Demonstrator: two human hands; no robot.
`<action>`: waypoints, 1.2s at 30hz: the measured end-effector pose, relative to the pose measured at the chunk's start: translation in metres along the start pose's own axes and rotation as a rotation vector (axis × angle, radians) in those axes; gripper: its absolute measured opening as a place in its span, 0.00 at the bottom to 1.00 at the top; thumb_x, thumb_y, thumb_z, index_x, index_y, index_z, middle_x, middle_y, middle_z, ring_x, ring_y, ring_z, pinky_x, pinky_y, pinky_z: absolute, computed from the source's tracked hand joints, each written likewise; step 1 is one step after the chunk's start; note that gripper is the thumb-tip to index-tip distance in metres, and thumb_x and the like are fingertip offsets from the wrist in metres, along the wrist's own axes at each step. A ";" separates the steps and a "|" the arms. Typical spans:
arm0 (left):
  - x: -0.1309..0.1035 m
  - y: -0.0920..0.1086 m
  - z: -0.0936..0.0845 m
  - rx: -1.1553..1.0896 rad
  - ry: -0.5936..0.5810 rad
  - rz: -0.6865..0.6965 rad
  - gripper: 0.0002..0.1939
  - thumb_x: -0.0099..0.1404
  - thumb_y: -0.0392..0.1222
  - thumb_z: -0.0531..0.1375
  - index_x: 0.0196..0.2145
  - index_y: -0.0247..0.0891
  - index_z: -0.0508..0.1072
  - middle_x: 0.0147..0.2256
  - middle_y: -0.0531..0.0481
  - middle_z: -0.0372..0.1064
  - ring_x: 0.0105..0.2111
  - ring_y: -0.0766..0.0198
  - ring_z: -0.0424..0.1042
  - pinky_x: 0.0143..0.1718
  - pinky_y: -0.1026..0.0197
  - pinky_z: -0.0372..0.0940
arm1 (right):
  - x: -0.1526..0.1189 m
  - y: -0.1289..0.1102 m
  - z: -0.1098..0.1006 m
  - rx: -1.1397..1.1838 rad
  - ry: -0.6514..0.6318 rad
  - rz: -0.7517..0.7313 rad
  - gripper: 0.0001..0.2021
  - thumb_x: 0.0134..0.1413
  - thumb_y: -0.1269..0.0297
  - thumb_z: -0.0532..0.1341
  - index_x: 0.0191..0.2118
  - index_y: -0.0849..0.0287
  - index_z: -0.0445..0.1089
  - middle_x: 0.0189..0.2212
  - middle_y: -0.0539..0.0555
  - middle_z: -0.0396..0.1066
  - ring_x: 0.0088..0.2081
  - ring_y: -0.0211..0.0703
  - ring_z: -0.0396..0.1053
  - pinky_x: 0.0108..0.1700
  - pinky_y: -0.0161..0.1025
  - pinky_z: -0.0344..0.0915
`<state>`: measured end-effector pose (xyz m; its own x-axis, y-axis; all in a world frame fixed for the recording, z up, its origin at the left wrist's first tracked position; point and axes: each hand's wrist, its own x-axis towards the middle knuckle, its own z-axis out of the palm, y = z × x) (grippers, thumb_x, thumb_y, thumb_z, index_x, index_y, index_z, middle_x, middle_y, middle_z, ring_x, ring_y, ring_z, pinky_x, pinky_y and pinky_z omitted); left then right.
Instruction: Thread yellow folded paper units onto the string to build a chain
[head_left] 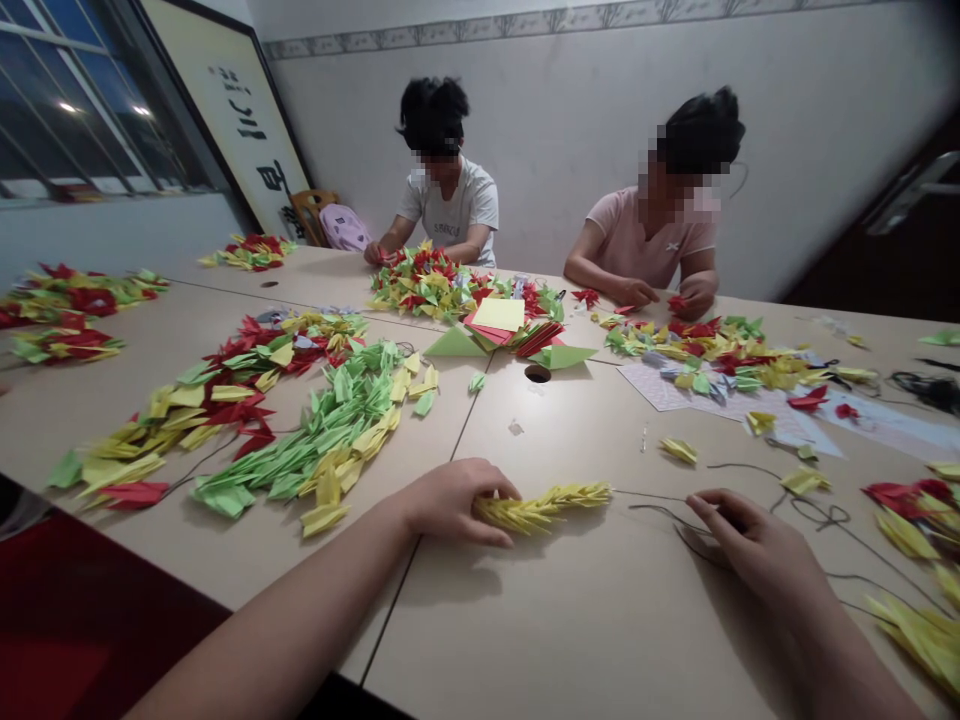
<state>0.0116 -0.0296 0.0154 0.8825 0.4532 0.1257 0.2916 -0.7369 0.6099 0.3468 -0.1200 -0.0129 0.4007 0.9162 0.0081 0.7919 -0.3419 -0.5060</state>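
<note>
My left hand (pixel 454 503) curls around one end of a yellow folded-paper strand (pixel 564 507) on the surface (pixel 525 625). Right of the strand, my right hand (pixel 746 540) pinches its dark cord (pixel 651 494) — seemingly to keep it taut. Green folded pieces (pixel 322 432) lie left of the strand.

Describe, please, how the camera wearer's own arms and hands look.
The bare, ungloved left hand and bare, ungloved right hand show no ring, watch or bracelet. No sleeve shows on the bare left forearm or the bare right forearm.
</note>
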 end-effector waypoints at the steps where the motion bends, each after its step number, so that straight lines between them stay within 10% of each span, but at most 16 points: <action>1: 0.000 0.003 0.001 -0.034 -0.032 0.010 0.19 0.52 0.48 0.62 0.41 0.38 0.69 0.33 0.49 0.68 0.33 0.64 0.66 0.35 0.64 0.61 | 0.002 -0.002 0.000 0.002 0.010 -0.003 0.21 0.44 0.44 0.50 0.30 0.56 0.69 0.24 0.52 0.71 0.27 0.45 0.67 0.29 0.39 0.61; 9: 0.008 0.013 0.012 -0.311 -0.174 0.058 0.18 0.61 0.53 0.52 0.43 0.40 0.69 0.35 0.47 0.70 0.34 0.64 0.68 0.36 0.63 0.61 | 0.055 -0.057 -0.012 -0.145 -0.131 -0.318 0.15 0.49 0.53 0.50 0.27 0.56 0.67 0.23 0.51 0.70 0.26 0.41 0.66 0.27 0.35 0.58; 16: 0.012 0.012 0.011 -0.260 -0.091 0.099 0.22 0.64 0.55 0.45 0.42 0.39 0.69 0.36 0.45 0.70 0.37 0.63 0.67 0.40 0.61 0.61 | 0.113 -0.131 0.025 -0.194 -0.184 -0.560 0.13 0.50 0.61 0.51 0.30 0.60 0.71 0.26 0.54 0.71 0.27 0.39 0.65 0.28 0.33 0.55; 27: 0.014 0.023 0.010 -0.270 -0.160 0.178 0.23 0.61 0.54 0.51 0.50 0.39 0.63 0.44 0.46 0.67 0.44 0.62 0.66 0.45 0.63 0.60 | 0.082 -0.214 0.074 -0.075 -0.376 -0.961 0.08 0.49 0.65 0.57 0.33 0.55 0.73 0.34 0.52 0.72 0.39 0.42 0.66 0.41 0.37 0.60; 31: 0.016 0.002 0.005 0.064 0.167 -0.023 0.16 0.61 0.46 0.53 0.45 0.37 0.67 0.44 0.46 0.66 0.46 0.60 0.62 0.49 0.57 0.56 | 0.055 -0.209 0.038 0.180 -0.226 -0.918 0.13 0.55 0.62 0.52 0.44 0.55 0.67 0.44 0.55 0.68 0.46 0.43 0.62 0.48 0.42 0.58; 36: 0.021 -0.023 0.009 0.347 0.258 -0.179 0.24 0.62 0.45 0.51 0.55 0.40 0.56 0.55 0.48 0.56 0.56 0.55 0.47 0.55 0.50 0.46 | 0.003 -0.141 0.001 0.287 -0.157 -0.426 0.15 0.53 0.54 0.51 0.41 0.56 0.66 0.40 0.55 0.68 0.38 0.43 0.67 0.37 0.41 0.65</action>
<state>0.0269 -0.0072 -0.0033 0.6992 0.6661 0.2597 0.5761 -0.7400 0.3472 0.2356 -0.0683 0.0576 -0.0195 0.9891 0.1458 0.7025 0.1174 -0.7019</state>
